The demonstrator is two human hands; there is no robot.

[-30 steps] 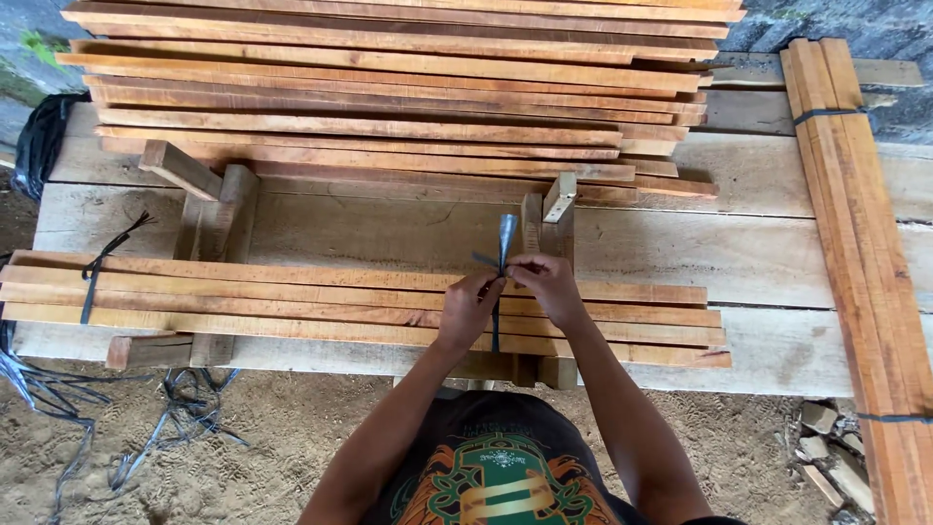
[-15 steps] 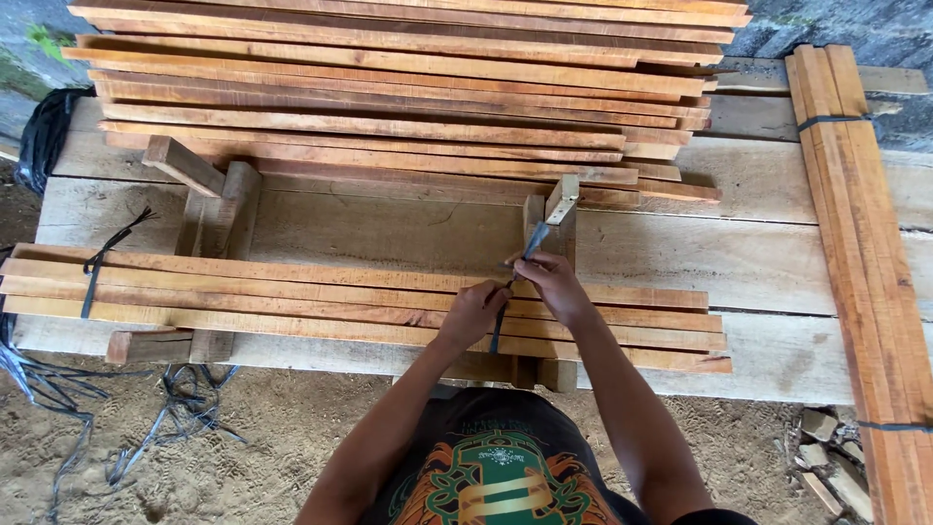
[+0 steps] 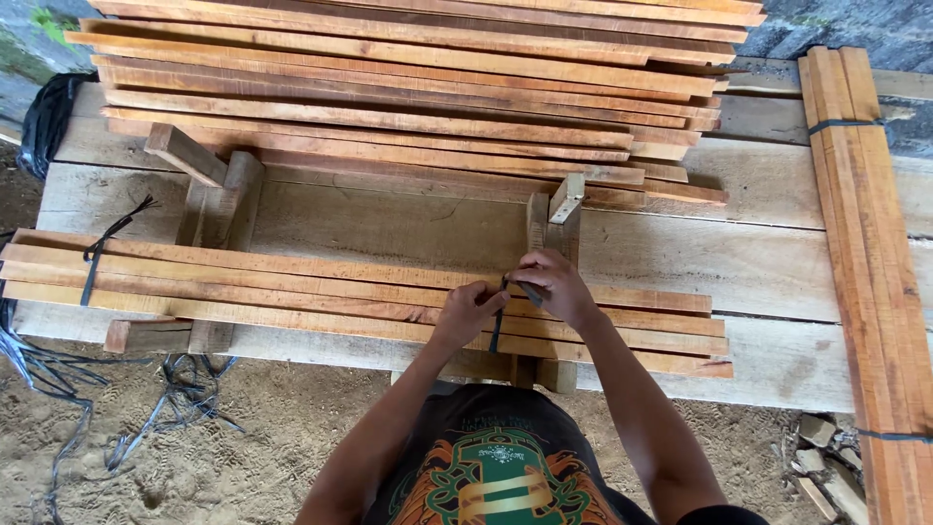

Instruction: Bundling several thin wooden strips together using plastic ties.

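Slat bundle (image 3: 292, 292) before stacked slats (image 3: 389, 87)

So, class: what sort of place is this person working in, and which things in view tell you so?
Probably an outdoor timber yard or rough woodworking spot. Cut wooden slats lie stacked on a plank bench over sandy ground, and both hands, left hand and right hand, work a dark strap around a bundle of slats.

A bare strip of the pale plank table (image 3: 389, 228) lies open between the near bundle of long reddish wooden slats (image 3: 292, 297) and the big stack of reddish slats (image 3: 389, 107) behind. Two upright wooden block jigs, left (image 3: 219, 199) and right (image 3: 551, 219), bound that strip. The right jig stands just beyond both hands. Bare table (image 3: 777, 258) lies open toward the strapped slat bundle (image 3: 865, 243) at right.
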